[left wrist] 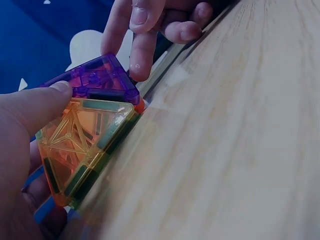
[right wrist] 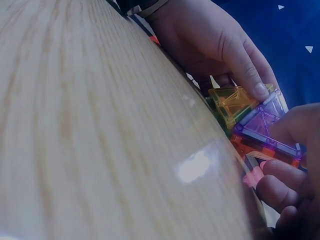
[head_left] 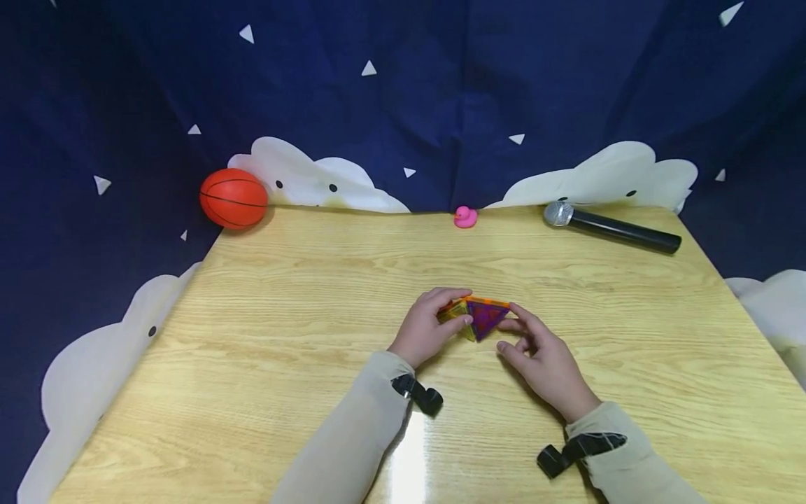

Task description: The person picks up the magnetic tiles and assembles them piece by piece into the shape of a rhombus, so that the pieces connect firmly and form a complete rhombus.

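My left hand [head_left: 425, 326] grips a small cluster of see-through magnetic tiles just above or on the table, thumb in front and fingers behind. A yellow triangle tile [left wrist: 82, 142] faces the left wrist camera, and a purple triangle tile [head_left: 488, 320] adjoins it on the right. Orange [right wrist: 257, 150] and green [right wrist: 218, 111] tile edges show beneath and behind these two. The right hand [head_left: 546, 364] is at the cluster's right end. Its index fingertip touches the purple tile's corner, another finger lies close beside it, and the thumb stands apart from the tiles.
A wooden table [head_left: 302, 280] lies under both hands. Along its far edge are a red basketball [head_left: 234, 199] at the left, a pink rubber duck [head_left: 465, 218] near the middle and a black microphone [head_left: 620, 229] at the right. A dark blue curtain [head_left: 415, 105] hangs behind.
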Available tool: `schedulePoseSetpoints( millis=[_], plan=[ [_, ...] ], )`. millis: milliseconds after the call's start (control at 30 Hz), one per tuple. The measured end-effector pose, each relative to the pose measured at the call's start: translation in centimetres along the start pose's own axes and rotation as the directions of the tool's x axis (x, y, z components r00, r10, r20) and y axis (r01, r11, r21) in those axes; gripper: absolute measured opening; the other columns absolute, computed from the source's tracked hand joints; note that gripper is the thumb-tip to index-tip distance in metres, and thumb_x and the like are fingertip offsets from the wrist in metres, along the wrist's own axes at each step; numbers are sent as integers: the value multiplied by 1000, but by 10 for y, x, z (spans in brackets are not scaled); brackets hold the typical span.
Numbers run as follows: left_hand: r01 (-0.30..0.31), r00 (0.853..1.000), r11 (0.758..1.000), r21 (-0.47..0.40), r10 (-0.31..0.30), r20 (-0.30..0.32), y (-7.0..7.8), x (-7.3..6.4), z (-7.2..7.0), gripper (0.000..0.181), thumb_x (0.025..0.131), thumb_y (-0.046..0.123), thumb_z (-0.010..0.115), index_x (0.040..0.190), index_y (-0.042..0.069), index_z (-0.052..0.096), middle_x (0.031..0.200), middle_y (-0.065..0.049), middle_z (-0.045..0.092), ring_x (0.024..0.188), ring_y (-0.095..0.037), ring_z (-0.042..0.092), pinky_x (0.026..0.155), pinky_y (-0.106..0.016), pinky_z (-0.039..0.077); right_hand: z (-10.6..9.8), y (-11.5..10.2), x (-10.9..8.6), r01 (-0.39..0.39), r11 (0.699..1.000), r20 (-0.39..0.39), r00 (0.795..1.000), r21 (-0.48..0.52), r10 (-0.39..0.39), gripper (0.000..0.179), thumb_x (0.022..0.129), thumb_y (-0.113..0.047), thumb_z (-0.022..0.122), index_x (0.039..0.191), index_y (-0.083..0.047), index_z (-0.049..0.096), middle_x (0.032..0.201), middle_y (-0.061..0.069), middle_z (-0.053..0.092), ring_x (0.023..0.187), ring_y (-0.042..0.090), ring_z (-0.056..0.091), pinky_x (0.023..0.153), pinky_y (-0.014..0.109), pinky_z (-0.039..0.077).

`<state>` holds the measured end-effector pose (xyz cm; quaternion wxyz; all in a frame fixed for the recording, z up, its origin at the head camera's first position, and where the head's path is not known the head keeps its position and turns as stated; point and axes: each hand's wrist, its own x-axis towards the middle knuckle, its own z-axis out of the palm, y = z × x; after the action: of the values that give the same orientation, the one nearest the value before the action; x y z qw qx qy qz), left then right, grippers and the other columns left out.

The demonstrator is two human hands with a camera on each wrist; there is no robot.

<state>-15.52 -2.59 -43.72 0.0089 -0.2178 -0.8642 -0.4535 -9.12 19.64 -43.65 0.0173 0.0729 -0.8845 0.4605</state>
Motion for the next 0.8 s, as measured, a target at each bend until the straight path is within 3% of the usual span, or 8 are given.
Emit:
schedulePoseSetpoints(
  millis=[467, 800],
  plan=[
    [13, 1000, 1000, 3, -13, 6, 1, -1, 0, 45, 95, 30, 70, 140, 27, 60, 141, 6, 58, 132, -17, 51, 111, -39, 38, -1, 1, 0, 2, 1000, -9, 1000, 9, -2, 65, 95, -21, 70, 152, -10, 41, 121, 8, 68, 76, 9, 58, 62, 23, 45],
    [57, 998, 998, -36, -58, -17, 2, -3, 0, 44, 95, 28, 71, 138, 24, 62, 138, 4, 60, 126, -18, 55, 106, -36, 43, -1, 2, 0, 3, 1000, -7, 1000, 9, -3, 63, 95, -20, 70, 151, -10, 42, 120, 8, 68, 76, 9, 58, 62, 23, 46]
  ],
)
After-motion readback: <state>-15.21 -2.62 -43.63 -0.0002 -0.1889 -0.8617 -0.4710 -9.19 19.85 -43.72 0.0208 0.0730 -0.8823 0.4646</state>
